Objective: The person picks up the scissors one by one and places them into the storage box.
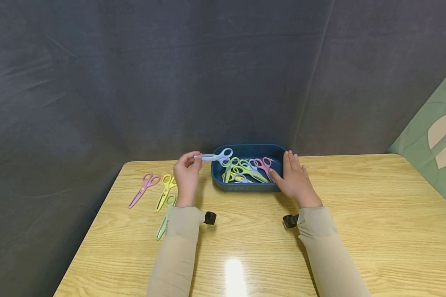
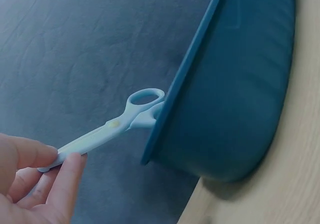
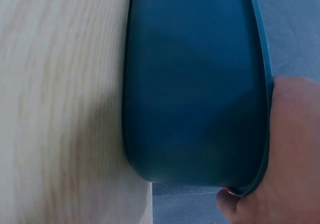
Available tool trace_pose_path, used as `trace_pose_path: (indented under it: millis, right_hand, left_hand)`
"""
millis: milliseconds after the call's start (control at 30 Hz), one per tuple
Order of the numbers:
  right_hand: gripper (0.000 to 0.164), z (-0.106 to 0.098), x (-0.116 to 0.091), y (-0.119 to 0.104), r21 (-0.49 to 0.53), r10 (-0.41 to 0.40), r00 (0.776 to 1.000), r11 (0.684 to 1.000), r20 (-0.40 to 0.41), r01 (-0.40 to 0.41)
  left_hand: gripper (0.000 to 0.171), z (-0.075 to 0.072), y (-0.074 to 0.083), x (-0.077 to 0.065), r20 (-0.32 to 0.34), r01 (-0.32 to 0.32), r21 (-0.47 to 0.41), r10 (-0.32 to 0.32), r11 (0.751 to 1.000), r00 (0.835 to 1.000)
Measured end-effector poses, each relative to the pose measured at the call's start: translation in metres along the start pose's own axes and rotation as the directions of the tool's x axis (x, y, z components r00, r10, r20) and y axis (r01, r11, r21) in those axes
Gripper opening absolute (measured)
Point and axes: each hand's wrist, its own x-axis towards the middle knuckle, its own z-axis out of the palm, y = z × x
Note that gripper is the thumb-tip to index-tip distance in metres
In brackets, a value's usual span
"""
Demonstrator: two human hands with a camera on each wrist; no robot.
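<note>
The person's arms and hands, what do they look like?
The left sleeve and right sleeve are beige and creased. A small black gadget sits by the left cuff, another black gadget by the right cuff. The left hand and right hand are bare.

L hand (image 1: 187, 175) pinches blue scissors (image 1: 210, 157) by blade end, handles over bin (image 1: 245, 188). R hand (image 1: 296, 181) on bin's R rim. 3 prs (image 1: 166, 192) on counter (image 1: 245, 235).

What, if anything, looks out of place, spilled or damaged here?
Nothing visible looks broken or spilled. One mild oddity: the left hand pinches the blue scissors by the blade end, with the handles over the bin. Pink scissors, yellow scissors and green scissors lie loose on the table.
</note>
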Motion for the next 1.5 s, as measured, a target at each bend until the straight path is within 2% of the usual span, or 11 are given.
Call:
trace_pose_path:
  millis: [300,500,967,1100,1233,1500]
  right_hand:
    - [0.090,0.001,0.000,0.002,0.002,-0.003,1.000,1.000,-0.004,0.003]
    - [0.090,0.001,0.000,0.002,0.004,-0.006,1.000,1.000,-0.004,0.006]
    - [0.089,-0.001,0.000,0.000,-0.004,-0.005,1.000,1.000,0.000,0.005]
    - [0.089,-0.001,0.001,0.001,-0.010,-0.005,1.000,1.000,-0.004,0.005]
    - [0.090,0.000,0.002,0.002,-0.007,-0.004,1.000,1.000,-0.004,0.004]
    - [0.090,0.001,0.002,0.002,0.000,-0.006,1.000,1.000,-0.004,0.006]
  left_hand:
    - [0.015,0.013,-0.008,-0.008,0.047,0.019,0.039,-0.021,0.999,0.999]
    - [0.016,0.020,-0.012,-0.013,0.069,0.049,0.020,-0.050,0.999,0.996]
    - [0.016,0.028,-0.012,-0.021,0.054,0.101,0.075,-0.106,0.992,0.993]
    - [0.016,0.029,-0.013,-0.021,0.052,0.092,0.104,-0.098,0.990,0.994]
    - [0.017,0.029,-0.017,-0.021,0.060,0.064,0.178,-0.076,0.982,0.995]
    - [0.020,0.028,-0.021,-0.022,0.116,0.006,0.275,-0.040,0.961,0.992]
